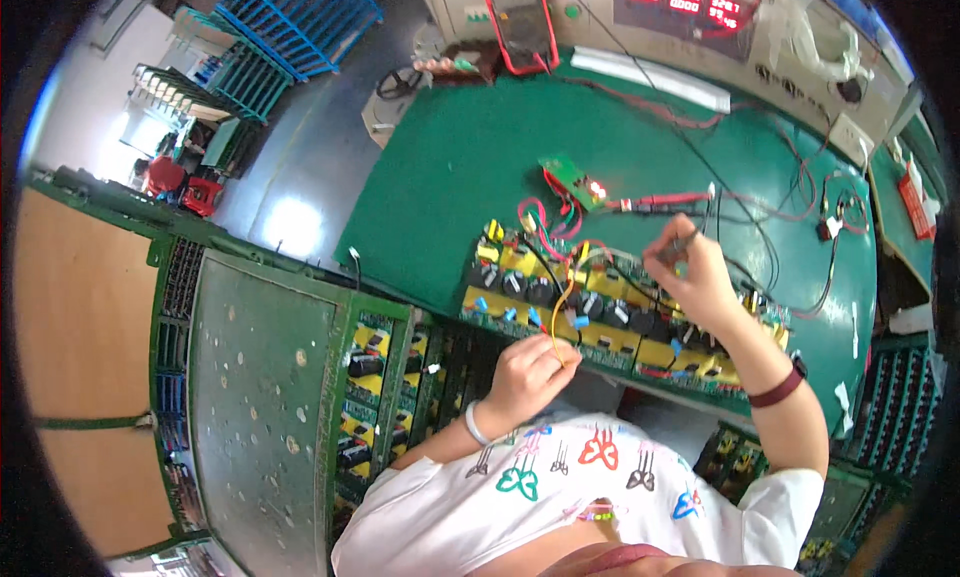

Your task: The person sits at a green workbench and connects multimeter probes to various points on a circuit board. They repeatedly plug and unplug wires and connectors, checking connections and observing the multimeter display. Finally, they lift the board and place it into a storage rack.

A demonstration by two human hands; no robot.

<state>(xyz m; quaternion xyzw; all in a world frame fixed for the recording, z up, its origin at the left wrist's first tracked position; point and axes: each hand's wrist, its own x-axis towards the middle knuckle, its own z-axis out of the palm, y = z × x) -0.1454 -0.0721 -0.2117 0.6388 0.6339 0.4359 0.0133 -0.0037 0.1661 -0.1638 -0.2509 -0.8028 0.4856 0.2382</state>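
A row of circuit boards (610,342) lies along the table's near edge, crowded with black capacitors, yellow transformers and blue parts. At its front edge, my left hand (528,379) is closed in a pinch on a yellow wire (559,312), which runs up over the boards. My right hand (697,277) hovers above the boards' right half, its fingers closed round a slim dark tool (683,243) whose kind I cannot make out. Beyond the boards sits a small green circuit board (570,181) with a lit red display, joined to them by pink and black wires.
A red-framed multimeter (520,25) leans against a test instrument (690,12) with red digits at the back. Red and black test leads (665,201) trail across the green table (440,177). Racks of boards (372,377) stand below at left; blue metal racks (297,22) stand beyond.
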